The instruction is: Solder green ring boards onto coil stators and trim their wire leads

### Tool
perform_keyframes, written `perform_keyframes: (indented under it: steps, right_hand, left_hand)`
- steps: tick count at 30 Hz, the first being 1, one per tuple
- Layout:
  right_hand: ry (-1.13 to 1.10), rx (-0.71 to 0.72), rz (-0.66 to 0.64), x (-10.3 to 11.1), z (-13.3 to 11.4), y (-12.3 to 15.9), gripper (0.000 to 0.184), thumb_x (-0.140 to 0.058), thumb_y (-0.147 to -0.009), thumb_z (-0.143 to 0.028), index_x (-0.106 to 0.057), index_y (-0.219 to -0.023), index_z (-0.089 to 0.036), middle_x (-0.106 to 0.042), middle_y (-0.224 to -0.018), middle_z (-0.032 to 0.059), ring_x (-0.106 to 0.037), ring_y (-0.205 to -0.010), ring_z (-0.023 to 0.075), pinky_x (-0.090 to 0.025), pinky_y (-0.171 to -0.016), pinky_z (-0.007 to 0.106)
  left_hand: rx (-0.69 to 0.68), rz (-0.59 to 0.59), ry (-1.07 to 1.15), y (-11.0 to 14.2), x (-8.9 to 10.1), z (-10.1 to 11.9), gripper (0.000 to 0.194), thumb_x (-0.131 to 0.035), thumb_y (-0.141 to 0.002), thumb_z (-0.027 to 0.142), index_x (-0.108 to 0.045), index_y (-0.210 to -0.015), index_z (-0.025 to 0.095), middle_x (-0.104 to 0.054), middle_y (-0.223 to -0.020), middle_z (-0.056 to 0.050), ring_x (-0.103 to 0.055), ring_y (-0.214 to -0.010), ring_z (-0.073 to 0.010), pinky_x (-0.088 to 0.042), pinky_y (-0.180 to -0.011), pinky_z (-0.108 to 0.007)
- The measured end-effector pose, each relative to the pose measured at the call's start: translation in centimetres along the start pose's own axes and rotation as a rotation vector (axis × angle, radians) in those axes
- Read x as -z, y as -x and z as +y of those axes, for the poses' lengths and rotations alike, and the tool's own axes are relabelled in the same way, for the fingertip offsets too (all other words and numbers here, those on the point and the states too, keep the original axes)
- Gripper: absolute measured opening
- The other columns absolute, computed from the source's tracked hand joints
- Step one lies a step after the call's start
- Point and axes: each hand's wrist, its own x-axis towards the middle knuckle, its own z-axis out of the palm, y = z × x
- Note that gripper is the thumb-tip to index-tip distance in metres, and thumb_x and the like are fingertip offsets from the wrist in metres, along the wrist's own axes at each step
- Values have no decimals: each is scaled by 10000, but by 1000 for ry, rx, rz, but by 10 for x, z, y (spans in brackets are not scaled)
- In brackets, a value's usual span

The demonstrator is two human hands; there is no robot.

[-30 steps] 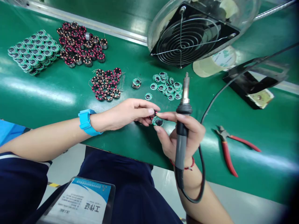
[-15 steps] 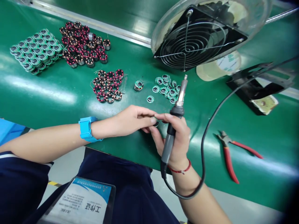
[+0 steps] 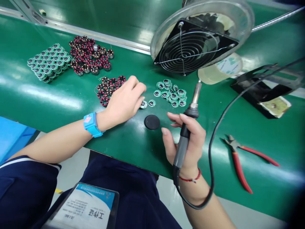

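Observation:
My right hand holds a soldering iron across the palm, its metal tip pointing up and away; thumb and forefinger are apart. My left hand is palm down with curled fingers, at the right edge of a group of copper-wound motor stators. Its fingertips are mostly hidden, so what they pinch cannot be made out. Beside its thumb a round green circuit board shows in part. Another small round board lies just to the right. A black disc lies on the table between my hands.
Loose round boards lie below a fan. Stacked boards and more stators are at the back left. Red-handled cutters lie right, near a black iron stand and a pale container. The iron's cord loops over my right forearm.
My hands have parted. The left moved up and left to the stators; the right shifted slightly right with the iron. The black disc, earlier hidden, now shows. The view has shifted a little.

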Motion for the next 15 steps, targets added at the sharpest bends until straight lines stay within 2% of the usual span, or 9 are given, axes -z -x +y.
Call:
perform_keyframes:
  steps: [2, 4, 7, 9, 11, 12, 14, 15]
  right_hand:
    - [-1, -8, 17, 1, 0, -1, 705, -683, -814, -145, -408, -1412, -397, -667, -1236, 26, -645, -1075, 263, -578, -771, 445]
    - [-3, -17, 35, 2, 1, -1, 672, -669, -830, -164, -414, -1404, -403, -670, -1225, 27, -649, -1068, 264, -578, -765, 448]
    - [-10, -34, 57, 3, 1, -2, 633, -655, -842, -180, -428, -1390, -402, -673, -1215, 31, -652, -1077, 265, -578, -772, 450]
    - [-6, -39, 65, 4, 0, -2, 612, -648, -845, -176, -441, -1382, -385, -680, -1203, 34, -658, -1065, 256, -579, -776, 439]
    - [18, -26, 67, 6, 0, -3, 571, -637, -849, -168, -469, -1361, -354, -702, -1161, 30, -671, -1015, 234, -579, -793, 428]
    - [34, -19, 68, 7, 0, -4, 534, -629, -854, -166, -491, -1341, -335, -716, -1130, 25, -676, -984, 223, -576, -807, 426]
    - [45, -44, 64, 10, 1, -4, 439, -612, -870, -177, -539, -1285, -300, -737, -1058, 20, -684, -936, 210, -563, -852, 440]
    - [43, -78, 64, 11, 2, -4, 395, -608, -877, -189, -560, -1257, -286, -741, -1020, 18, -689, -925, 210, -550, -886, 456]
  left_hand:
    - [-185, -30, -92, 1, 0, 3, 176, -471, -960, 227, -618, -998, 138, -624, -943, -95, -603, -889, -224, -474, -730, -329]
    - [-283, -76, -188, 1, -3, 3, 201, -433, -974, 203, -628, -961, 152, -632, -853, -74, -602, -824, -219, -444, -681, -330]
    - [-204, -73, -284, 0, -2, 2, 240, -409, -973, 176, -641, -1011, 132, -650, -856, -97, -606, -828, -244, -426, -673, -355]
    - [-150, -47, -225, 0, 8, 7, 265, -410, -976, 204, -652, -1043, 118, -662, -887, -115, -611, -853, -260, -438, -699, -376]
    - [-147, -45, 5, 5, 27, 20, 265, -425, -976, 226, -667, -1023, 130, -671, -903, -103, -617, -864, -240, -460, -734, -375]
    - [-161, -72, 205, 9, 40, 30, 237, -449, -968, 220, -675, -992, 150, -675, -904, -81, -621, -868, -213, -475, -750, -353]
    - [-164, -269, 644, 19, 64, 51, 190, -493, -956, 226, -682, -972, 222, -680, -857, -17, -628, -804, -143, -495, -708, -279]
    - [-128, -348, 779, 24, 75, 61, 189, -498, -956, 275, -686, -973, 261, -680, -831, -3, -630, -771, -138, -502, -681, -275]
